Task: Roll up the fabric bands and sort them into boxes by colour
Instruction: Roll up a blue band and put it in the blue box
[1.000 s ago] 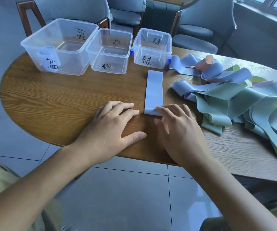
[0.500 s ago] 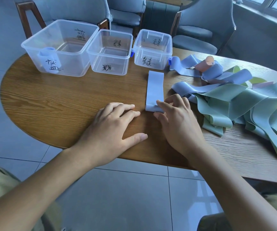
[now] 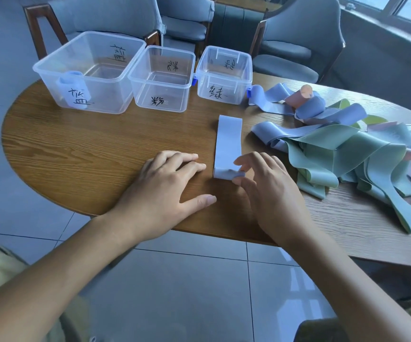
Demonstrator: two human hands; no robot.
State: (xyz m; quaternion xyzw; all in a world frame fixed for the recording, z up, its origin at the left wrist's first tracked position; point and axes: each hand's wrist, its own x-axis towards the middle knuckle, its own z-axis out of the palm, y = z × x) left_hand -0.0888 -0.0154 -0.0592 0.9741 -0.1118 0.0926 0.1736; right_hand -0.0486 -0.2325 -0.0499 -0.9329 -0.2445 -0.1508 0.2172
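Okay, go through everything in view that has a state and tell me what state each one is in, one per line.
Blue band: flat on table, near end curled up.
Right hand: fingers pinching that curled end.
Left hand: flat on table, holding nothing.
Large box: lidless, one blue roll inside.
Middle box: lidless, empty.
Small box: lidless, empty.
Band pile: loose, unrolled.

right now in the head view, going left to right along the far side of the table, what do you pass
large clear box holding a rolled blue band → middle clear box → small clear box → loose pile of bands
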